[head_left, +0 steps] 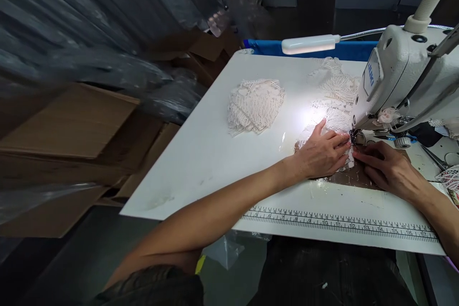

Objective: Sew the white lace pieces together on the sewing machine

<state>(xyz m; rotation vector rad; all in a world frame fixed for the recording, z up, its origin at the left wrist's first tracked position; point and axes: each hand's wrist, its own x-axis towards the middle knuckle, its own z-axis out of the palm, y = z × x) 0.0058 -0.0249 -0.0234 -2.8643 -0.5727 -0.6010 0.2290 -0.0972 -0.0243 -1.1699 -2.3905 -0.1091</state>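
Observation:
White lace fabric [332,114] lies under the lit needle area of a white sewing machine [389,71]. My left hand [322,150] rests flat on this lace, fingers stretched toward the presser foot [355,136]. Just right of the foot, my right hand [385,167] has its fingers bent, the index fingertip at the lace's edge. Whatever sits between its thumb and fingers is too small to make out. Beneath both hands is a brown plate [353,178] on the tabletop. A separate pile of lace pieces [255,106] lies to the left.
A printed ruler strip [337,222] runs along the white table's [193,162] front edge. A lamp [310,45] on a flexible neck hangs above the back. Scissors [435,158] lie at the right. Cardboard boxes [68,124] and plastic wrap stand left of the table.

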